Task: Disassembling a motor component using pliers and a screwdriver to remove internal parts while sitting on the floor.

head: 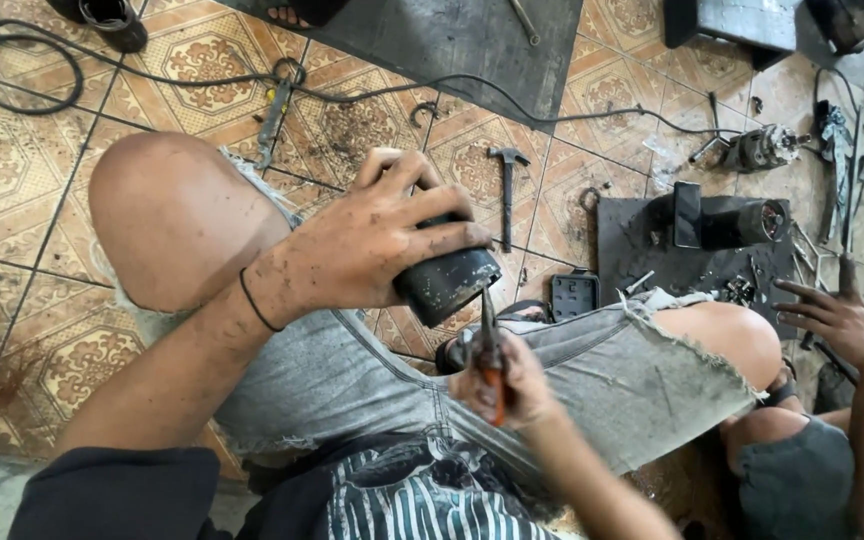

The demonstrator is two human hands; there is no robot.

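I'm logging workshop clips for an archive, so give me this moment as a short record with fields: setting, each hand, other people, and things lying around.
setting: person seated over a patterned tile floor, grease-stained hands
left hand: grips a black cylindrical housing from above, tilted
right hand: holds an orange-handled tool, its tip pointing up into the housing's open end
other person: a co-worker's hand spread open at the right edge
on floor: hammer, black cable, dark mat carrying motor parts
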